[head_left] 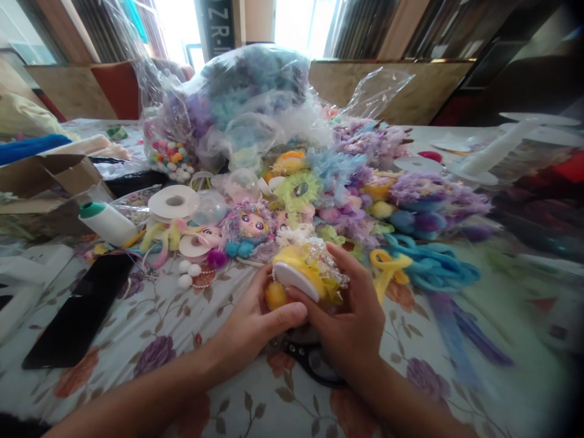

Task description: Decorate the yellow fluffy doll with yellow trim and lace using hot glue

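Between my two hands, above the tablecloth, is a yellow fabric ornament (292, 260) with a flat white oval face, clear beads and a yellow pom-pom (275, 296). My left hand (262, 313) is closed on its left side, near the pom-pom. Around the right side wrap the fingers of my right hand (349, 304), its thumb by the white oval. Black-handled scissors (314, 363) lie beneath my hands, partly hidden. Just beyond the ornament sits a doll head (253, 225) with pastel hair. To the right lies a yellow ribbon loop (387, 267).
A large clear bag (255, 91) of pastel tulle stands behind the pile. At left are a black phone (82, 310), a thread cone (109, 224), a cardboard box (50, 182) and a ribbon spool (173, 202). Blue cord (433, 264) and a white reel (497, 149) occupy the right.
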The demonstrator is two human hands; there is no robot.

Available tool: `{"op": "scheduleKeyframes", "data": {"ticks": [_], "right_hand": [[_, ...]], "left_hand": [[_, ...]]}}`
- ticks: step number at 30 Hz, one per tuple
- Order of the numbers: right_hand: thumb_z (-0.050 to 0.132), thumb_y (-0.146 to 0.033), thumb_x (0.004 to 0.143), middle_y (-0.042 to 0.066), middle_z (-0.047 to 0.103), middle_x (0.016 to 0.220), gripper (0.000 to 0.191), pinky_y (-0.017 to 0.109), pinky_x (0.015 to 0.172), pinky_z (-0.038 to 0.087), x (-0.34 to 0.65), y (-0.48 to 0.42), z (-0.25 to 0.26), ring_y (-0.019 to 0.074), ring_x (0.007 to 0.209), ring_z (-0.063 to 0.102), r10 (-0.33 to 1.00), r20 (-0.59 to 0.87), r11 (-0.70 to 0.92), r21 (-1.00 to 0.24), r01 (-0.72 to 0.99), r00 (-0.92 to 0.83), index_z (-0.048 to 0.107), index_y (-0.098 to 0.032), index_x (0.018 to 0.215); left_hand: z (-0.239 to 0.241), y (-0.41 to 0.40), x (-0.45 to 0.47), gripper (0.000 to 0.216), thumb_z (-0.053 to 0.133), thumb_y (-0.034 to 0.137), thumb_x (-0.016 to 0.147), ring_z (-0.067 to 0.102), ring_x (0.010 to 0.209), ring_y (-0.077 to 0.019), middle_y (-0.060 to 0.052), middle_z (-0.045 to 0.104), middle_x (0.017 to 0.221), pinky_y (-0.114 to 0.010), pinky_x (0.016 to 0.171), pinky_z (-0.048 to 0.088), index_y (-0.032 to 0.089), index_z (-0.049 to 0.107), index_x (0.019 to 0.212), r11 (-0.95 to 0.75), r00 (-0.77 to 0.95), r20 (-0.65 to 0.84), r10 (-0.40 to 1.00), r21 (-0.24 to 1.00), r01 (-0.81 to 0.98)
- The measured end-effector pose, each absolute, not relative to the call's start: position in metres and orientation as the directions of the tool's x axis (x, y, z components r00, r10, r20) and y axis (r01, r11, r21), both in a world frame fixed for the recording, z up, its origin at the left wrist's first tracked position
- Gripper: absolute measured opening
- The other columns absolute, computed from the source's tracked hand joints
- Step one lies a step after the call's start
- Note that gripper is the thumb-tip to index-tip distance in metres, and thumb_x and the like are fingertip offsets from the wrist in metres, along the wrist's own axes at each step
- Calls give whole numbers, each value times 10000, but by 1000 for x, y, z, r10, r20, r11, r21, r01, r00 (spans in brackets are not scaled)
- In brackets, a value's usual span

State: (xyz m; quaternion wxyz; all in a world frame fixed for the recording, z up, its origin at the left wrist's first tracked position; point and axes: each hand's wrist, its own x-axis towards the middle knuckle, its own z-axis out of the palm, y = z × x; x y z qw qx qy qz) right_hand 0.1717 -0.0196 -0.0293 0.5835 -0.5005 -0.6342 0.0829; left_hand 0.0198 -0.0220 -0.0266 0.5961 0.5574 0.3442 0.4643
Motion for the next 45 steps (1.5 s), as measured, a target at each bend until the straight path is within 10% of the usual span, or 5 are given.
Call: {"op": "scheduleKeyframes", "data": {"ticks": [9,16,26,45], "right_hand": [[672,-207,823,72,665,1186,604,426,908,580,170,-20,-28,278,1089,653,687,726,600,-534,596,-41,480,-298,1388],[602,-170,824,70,568,1366,665,373,1012,525,177,-21,-27,245,1221,584,757,626,643,-662,387,-188,410,-276,1452],[687,-251,872,35,713,1102,344,319,870,587,177,-18,-23,200,981,697,856,514,496,-796,347,-45,624,-266,1210],[786,-303,775,4,734,925,282,330,775,599,176,-16,-23,189,837,707,922,375,345,-910,230,102,710,-286,1046]], "left_hand": [[-26,-20,23,429,695,362,839,657,1099,-279,-107,682,1180,-429,946,555,191,559,1207,-16,236,57,970,985,-170],[-24,-15,17,466,724,278,767,693,970,-280,-113,713,1111,-420,840,587,174,565,1193,-73,101,77,992,996,-41],[-20,-13,9,635,784,304,685,675,867,-247,-55,698,1007,-341,745,555,198,526,1256,-36,67,17,998,953,300],[-10,-9,10,583,792,274,697,653,878,-192,-14,665,995,-262,734,530,195,516,1204,110,199,-137,970,984,142]]}}
